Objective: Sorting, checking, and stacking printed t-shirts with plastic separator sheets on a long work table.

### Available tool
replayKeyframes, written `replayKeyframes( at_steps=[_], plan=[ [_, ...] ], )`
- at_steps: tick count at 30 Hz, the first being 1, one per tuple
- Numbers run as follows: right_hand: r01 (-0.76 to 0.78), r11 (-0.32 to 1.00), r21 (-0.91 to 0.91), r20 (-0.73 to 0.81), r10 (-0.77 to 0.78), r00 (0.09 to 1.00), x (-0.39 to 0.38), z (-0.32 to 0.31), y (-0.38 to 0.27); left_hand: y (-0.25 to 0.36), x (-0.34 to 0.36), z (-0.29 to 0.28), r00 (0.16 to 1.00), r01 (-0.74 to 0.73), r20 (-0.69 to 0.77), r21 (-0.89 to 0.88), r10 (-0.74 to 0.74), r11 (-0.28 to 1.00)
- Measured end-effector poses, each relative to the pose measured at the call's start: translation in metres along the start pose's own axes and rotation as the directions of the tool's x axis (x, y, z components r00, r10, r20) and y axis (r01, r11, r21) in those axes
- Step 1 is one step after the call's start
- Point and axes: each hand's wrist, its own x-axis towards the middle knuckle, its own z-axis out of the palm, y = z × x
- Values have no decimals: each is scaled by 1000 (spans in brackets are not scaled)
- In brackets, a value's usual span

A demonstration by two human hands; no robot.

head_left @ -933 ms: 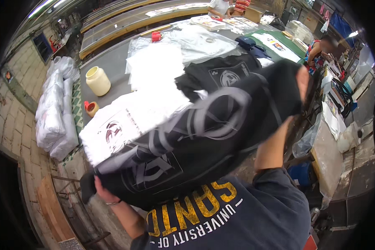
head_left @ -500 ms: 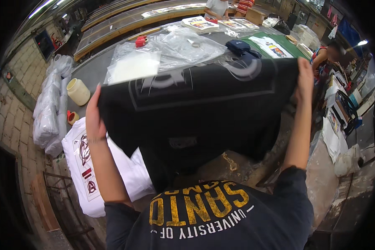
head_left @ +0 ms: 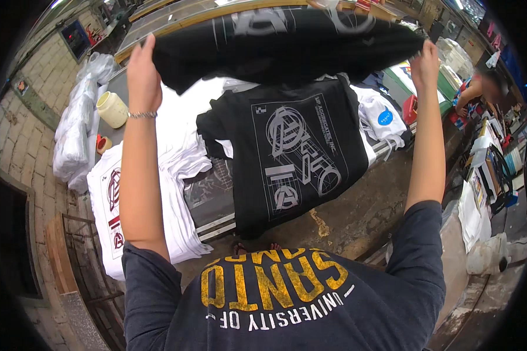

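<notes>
Stretched between my raised hands is a black T-shirt (head_left: 293,55) with a grey print along its upper part. My left hand (head_left: 143,73) grips its left end, and my right hand (head_left: 425,67) pinches its right end. Below it, another black T-shirt (head_left: 255,152) with a grey line print lies on the table, partly hanging over the near edge. To its left, under my left forearm, is a stack of white T-shirts (head_left: 184,234) with dark red prints. A white shirt with a blue round print (head_left: 385,117) lies on the right.
A cream plastic jar (head_left: 112,110) and a tape roll (head_left: 103,144) stand at the table's left edge, beside plastic-wrapped bundles (head_left: 73,140). A red object (head_left: 410,109) sits near my right hand. At the right, a person (head_left: 477,93) bends near a cluttered shelf. Long tables run behind.
Both hands have risen and moved farther away, lifting the black T-shirt. The printed black T-shirt below and more of the white stack have come into sight.
</notes>
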Motion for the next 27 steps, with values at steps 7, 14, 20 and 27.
replayKeyframes(
  at_steps=[7, 14, 20, 27],
  plan=[
    [-214, 848, -484, -213, 123, 969, -116, -100, 65, -84, -138, -18, 931, 365, -39, 98, -363, 926],
    [-442, 582, -682, -276, 355, 893, -274, -225, 104, -155, -298, -67, 872, 471, -116, 466, -476, 749],
    [-627, 256, -736, -493, 432, 755, -358, -290, 186, -254, -381, -146, 819, 461, -22, 620, -573, 635],
    [-157, 741, -653, 152, 332, 931, -442, -24, 185, -146, -338, -247, 827, 534, -152, 511, -541, 673]
  ],
)
